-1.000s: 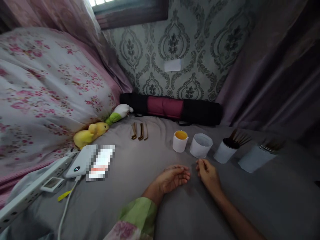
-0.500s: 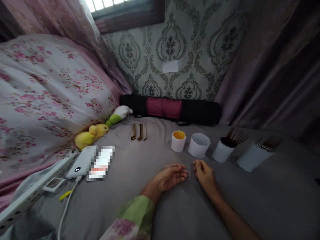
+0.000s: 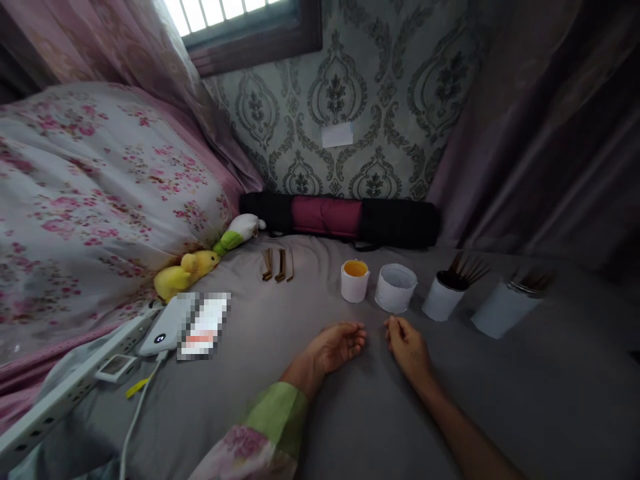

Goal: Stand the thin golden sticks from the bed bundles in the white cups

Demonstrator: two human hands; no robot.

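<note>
The upright tub (image 3: 395, 298) stands just beyond the nearer right hand (image 3: 407, 347) (curled; contents, if any, hidden). The left hand (image 3: 334, 348) is loose, empty.

1. Dim overall; light enters through the window (image 3: 225, 15), above and left of the long bag (image 3: 327, 219); its panes glare white;
2. Floral cloth (image 3: 100, 173), left of the bag, catches brightness; the curtain (image 3: 530, 133), right of it, sinks into shadow;
3. The rightmost can (image 3: 507, 312), front-right of the bag, looks stretched, its sticks (image 3: 535, 279) blurred;
4. Pixelation masks a patch (image 3: 205, 327) front-left of the bag.
</note>
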